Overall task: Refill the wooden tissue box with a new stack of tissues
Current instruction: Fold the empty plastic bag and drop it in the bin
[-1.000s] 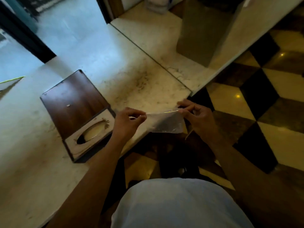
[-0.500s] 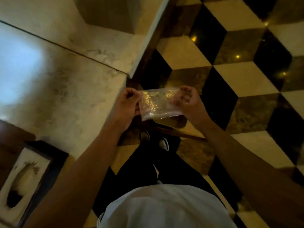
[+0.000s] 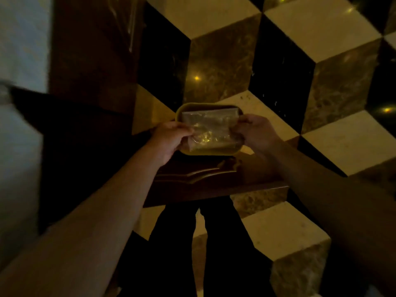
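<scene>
At the far left of the frame we see a pale countertop [image 3: 19, 50], then a dark wood panel [image 3: 90, 61]. Left of centre, the left hand [image 3: 171, 139] is pinched shut on one side of a clear plastic wrapper [image 3: 211, 130]. We find the wrapper at mid-frame, held flat over a yellow-rimmed bin [image 3: 179, 116] on the floor. The right hand [image 3: 256, 132] is clamped on the wrapper's other side. The cube-patterned floor [image 3: 321, 71] fills the right of the frame. We cannot see the wooden tissue box.

Checkered marble floor [image 3: 310, 28] — yellow-rimmed bin [image 3: 179, 113] below.
</scene>
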A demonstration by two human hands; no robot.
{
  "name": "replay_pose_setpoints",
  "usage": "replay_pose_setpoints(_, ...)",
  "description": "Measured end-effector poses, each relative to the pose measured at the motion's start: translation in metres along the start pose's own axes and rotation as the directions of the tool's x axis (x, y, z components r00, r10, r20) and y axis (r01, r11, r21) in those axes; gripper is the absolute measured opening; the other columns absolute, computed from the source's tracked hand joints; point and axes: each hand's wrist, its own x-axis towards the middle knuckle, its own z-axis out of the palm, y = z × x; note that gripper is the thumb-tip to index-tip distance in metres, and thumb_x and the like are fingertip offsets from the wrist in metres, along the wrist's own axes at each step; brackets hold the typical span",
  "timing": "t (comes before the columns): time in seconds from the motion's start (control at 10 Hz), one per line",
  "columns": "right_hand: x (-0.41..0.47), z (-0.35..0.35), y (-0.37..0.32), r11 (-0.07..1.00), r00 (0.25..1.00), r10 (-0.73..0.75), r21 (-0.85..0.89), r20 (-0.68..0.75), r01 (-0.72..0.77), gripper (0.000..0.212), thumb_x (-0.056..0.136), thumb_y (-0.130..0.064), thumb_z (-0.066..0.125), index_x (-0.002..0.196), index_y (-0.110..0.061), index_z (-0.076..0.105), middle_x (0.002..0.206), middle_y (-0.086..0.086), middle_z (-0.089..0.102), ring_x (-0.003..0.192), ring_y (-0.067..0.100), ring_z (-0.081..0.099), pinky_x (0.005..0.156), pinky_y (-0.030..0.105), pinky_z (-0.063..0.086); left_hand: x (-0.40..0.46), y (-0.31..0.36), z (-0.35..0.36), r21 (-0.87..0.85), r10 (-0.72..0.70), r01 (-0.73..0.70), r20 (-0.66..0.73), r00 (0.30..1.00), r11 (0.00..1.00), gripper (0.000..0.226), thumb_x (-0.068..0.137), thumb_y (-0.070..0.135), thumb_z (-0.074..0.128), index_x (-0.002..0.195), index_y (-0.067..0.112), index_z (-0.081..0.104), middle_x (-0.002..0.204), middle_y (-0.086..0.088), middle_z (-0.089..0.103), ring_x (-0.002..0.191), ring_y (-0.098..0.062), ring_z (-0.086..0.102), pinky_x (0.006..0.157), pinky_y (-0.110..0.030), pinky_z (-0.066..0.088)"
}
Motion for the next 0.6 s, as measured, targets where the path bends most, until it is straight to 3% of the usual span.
replay_pose_setpoints(0.2, 0.085, 0.020, 0.042, 0.989, 0.992, 0.090, -0.110, -0.092, -0.100, 0.015, 0.077, -0.001, 0.073, 0.074, -0.015, 0.070, 0.077, 0.013, 0.072, 0.076, 0.032, 0.070, 0.066, 0.042, 0.059, 0.099, -0.034, 0.018, 0.184, 0.014, -0.002, -0.062, 0.998, 0.983, 0.012, 0.091, 0.001, 0.066, 0.083, 0.010, 0.064, 0.081, -0.015, 0.068, 0.068, -0.025, 0.064, 0.072, -0.040, 0.054)
replay_pose_setpoints(0.3, 0.117, 0.028, 0.067, 0.976, 0.984, 0.153, -0.141, -0.086, -0.164, 0.017, 0.072, 0.001, 0.067, 0.062, -0.013, 0.066, 0.053, 0.002, 0.064, 0.051, 0.020, 0.061, 0.052, 0.032, 0.052, 0.136, -0.046, 0.026, 0.243, 0.035, -0.012, -0.093, 0.995, 0.970, 0.009, 0.090, -0.001, 0.065, 0.099, 0.003, 0.066, 0.087, -0.020, 0.067, 0.074, -0.030, 0.065, 0.080, -0.047, 0.056)
replay_pose_setpoints(0.4, 0.132, 0.032, 0.087, 0.968, 0.974, 0.210, -0.123, -0.086, -0.220, 0.016, 0.075, 0.000, 0.067, 0.062, -0.010, 0.067, 0.050, 0.003, 0.061, 0.048, 0.019, 0.057, 0.055, 0.034, 0.052, 0.157, -0.056, 0.033, 0.264, 0.005, 0.027, -0.121, 0.993, 0.964, 0.017, 0.091, 0.000, 0.063, 0.108, -0.001, 0.066, 0.098, -0.023, 0.067, 0.087, -0.033, 0.066, 0.083, -0.048, 0.057)
replay_pose_setpoints(0.5, 0.144, 0.033, 0.105, 0.954, 0.959, 0.283, -0.097, -0.033, -0.285, 0.010, 0.086, -0.007, 0.069, 0.075, -0.009, 0.067, 0.068, 0.010, 0.065, 0.062, 0.025, 0.063, 0.068, 0.041, 0.057, 0.177, -0.068, 0.039, 0.234, -0.038, 0.060, -0.095, 0.995, 0.970, 0.006, 0.093, 0.003, 0.061, 0.095, 0.008, 0.065, 0.096, -0.020, 0.065, 0.085, -0.030, 0.063, 0.073, -0.038, 0.051)
replay_pose_setpoints(0.6, 0.150, 0.029, 0.110, 0.947, 0.958, 0.286, -0.150, -0.007, -0.284, 0.008, 0.089, -0.013, 0.069, 0.094, -0.007, 0.069, 0.086, 0.015, 0.069, 0.077, 0.029, 0.069, 0.076, 0.044, 0.059, 0.186, -0.073, 0.038, 0.222, -0.072, 0.085, -0.066, 0.995, 0.971, 0.012, 0.092, 0.013, 0.066, 0.103, 0.012, 0.062, 0.096, -0.010, 0.068, 0.081, -0.024, 0.066, 0.064, -0.027, 0.050)
